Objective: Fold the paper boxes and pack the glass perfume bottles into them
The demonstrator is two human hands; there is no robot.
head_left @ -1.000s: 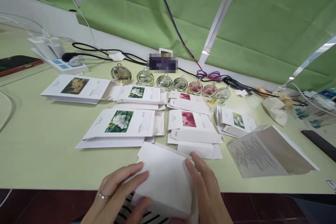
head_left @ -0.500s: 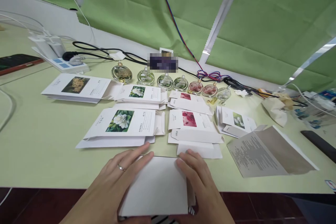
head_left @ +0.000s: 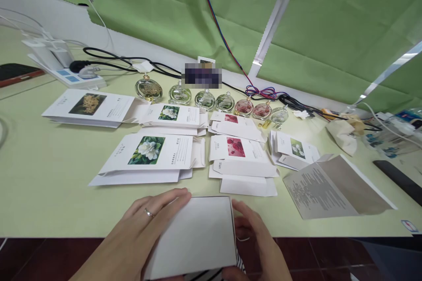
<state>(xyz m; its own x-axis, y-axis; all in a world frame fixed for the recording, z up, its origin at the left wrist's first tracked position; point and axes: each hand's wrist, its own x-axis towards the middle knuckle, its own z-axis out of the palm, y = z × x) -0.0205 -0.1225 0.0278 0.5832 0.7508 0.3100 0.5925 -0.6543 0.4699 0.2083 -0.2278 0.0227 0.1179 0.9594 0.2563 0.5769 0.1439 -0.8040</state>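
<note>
A plain white cardboard box [head_left: 196,232] is held at the table's front edge, its blank face up and tilted toward me. My left hand [head_left: 145,224], with a ring on one finger, lies along the box's left side and grips it; its thumb is mostly hidden below. On the right side, my right hand [head_left: 260,237] has its fingers curled at the box's edge and its thumb at the near corner. Just beyond lie a flattened white carton with a white flower picture [head_left: 148,153] and one with a red rose picture [head_left: 237,149].
Several oval glass bottles [head_left: 205,100] stand in a row behind more flat cartons [head_left: 87,107]. An opened carton [head_left: 329,191] with grey print lies at right, near a dark bar [head_left: 398,180]. A power strip [head_left: 75,78] with plugs and cables runs along the back left.
My right hand's fingers have slid off the box's top face to its right edge and curled there. My left hand keeps its hold. The view has shifted slightly.
</note>
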